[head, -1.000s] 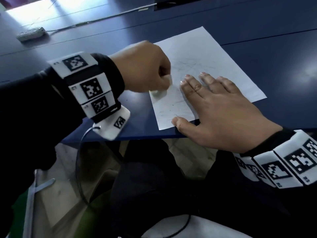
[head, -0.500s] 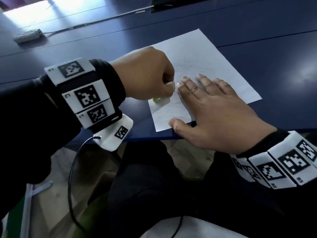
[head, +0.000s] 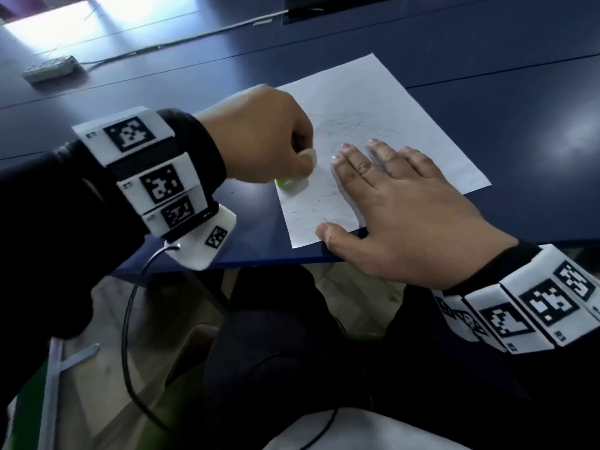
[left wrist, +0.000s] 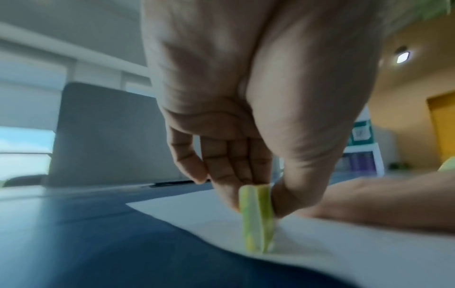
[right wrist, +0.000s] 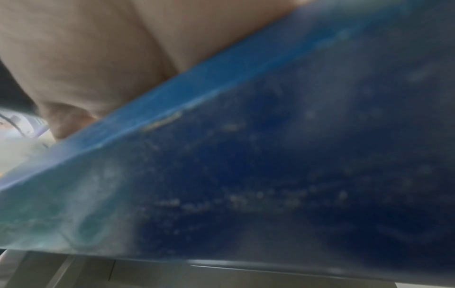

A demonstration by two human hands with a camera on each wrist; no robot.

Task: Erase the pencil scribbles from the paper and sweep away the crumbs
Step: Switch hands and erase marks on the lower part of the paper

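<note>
A white sheet of paper (head: 373, 105) with faint pencil scribbles lies on the dark blue table (head: 487, 43), its near corner by the table's front edge. My left hand (head: 266, 138) pinches a pale green and white eraser (head: 289, 185) and presses it on the paper's left edge; the left wrist view shows the eraser (left wrist: 257, 218) upright between thumb and fingers. Flat on the paper's near right part lies my right hand (head: 399, 206), fingers straight and spread. Small dark crumbs (head: 311, 209) lie on the near corner. In the right wrist view only my palm (right wrist: 86, 54) and the table edge (right wrist: 172, 101) show.
A white power strip (head: 48, 69) with its cable lies at the table's far left. A dark slot (head: 324, 8) sits in the table at the far middle. My lap and a cable are below the table's front edge.
The left hand has shifted the eraser a little along the paper's left edge, rubbing back and forth. The right hand stays flat on the paper.
</note>
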